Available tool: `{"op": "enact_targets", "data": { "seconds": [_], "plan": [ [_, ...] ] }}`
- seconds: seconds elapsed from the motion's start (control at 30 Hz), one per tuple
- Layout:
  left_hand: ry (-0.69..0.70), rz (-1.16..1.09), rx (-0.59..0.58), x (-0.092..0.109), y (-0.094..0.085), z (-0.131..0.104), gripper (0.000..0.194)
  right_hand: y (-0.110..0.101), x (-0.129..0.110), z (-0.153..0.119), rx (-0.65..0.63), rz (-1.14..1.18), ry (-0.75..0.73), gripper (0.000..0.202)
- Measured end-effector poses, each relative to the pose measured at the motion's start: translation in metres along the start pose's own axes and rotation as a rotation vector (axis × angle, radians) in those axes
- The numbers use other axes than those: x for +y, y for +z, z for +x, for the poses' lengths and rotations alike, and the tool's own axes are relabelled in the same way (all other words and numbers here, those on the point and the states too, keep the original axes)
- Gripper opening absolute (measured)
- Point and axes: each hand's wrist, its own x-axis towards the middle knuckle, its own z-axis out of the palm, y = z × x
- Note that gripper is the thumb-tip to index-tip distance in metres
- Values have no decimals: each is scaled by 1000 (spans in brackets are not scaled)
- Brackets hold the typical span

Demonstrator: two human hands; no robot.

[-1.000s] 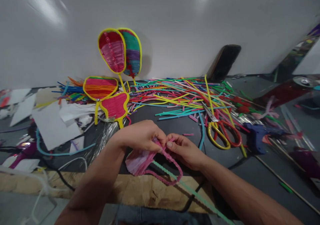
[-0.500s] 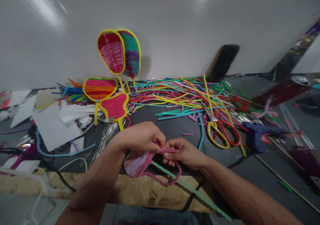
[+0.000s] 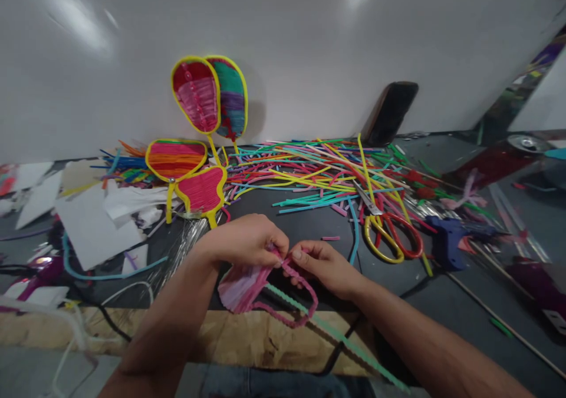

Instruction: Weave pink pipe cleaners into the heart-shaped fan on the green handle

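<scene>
My left hand (image 3: 254,242) pinches the upper edge of a pink and lilac wrapped piece (image 3: 241,289), which has an open loop of pink pipe cleaner (image 3: 315,298) on its right. Close beside it, my right hand (image 3: 325,265) has thumb and forefinger pressed together on a short pink end at the top of the loop. Fingertips of both hands nearly meet. A long mint green strip (image 3: 349,345) runs from behind the loop down to the lower right.
Yellow-rimmed petal shapes (image 3: 201,188) stand at the left. Behind lies a pile of coloured pipe cleaners (image 3: 300,171). Scissors (image 3: 380,244), a blue glue gun (image 3: 448,239) and a phone (image 3: 393,112) are at the right; white paper pieces (image 3: 95,227) lie left.
The pink end that pointed right across my right fingers has been turned in at the join. My right fingertips have moved slightly up; my left hand holds its place.
</scene>
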Motion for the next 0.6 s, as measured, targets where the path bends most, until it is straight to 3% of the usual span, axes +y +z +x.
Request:
{"op": "enact_targets", "data": {
  "seconds": [0.17,0.37,0.6],
  "plan": [
    [56,-22,47,1,3,-4,13,2,5,3,57,65,-44,34],
    [64,-53,80,1,3,-5,13,1,4,4,138,-256,-239,27],
    [26,-72,93,0,-1,-4,11,-1,0,2,44,-321,-173,33]
  ]
}}
